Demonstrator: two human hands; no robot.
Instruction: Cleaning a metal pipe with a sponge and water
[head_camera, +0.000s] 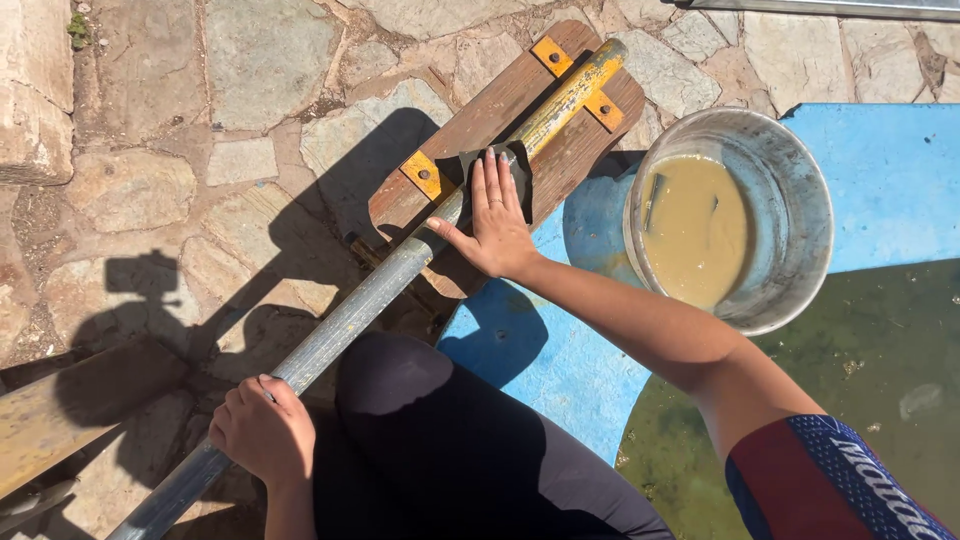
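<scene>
A wooden oar lies diagonally across the view. Its brown blade with yellow brackets rests on the stone paving, and its grey metal shaft runs down to the lower left. My right hand lies flat on a dark piece of sandpaper, pressed on the shaft where it meets the blade. My left hand grips the shaft lower down, beside my knee in dark trousers.
A metal bucket of murky brown water stands to the right on a blue painted surface. Greenish water lies at the lower right. A wooden plank sits at the left.
</scene>
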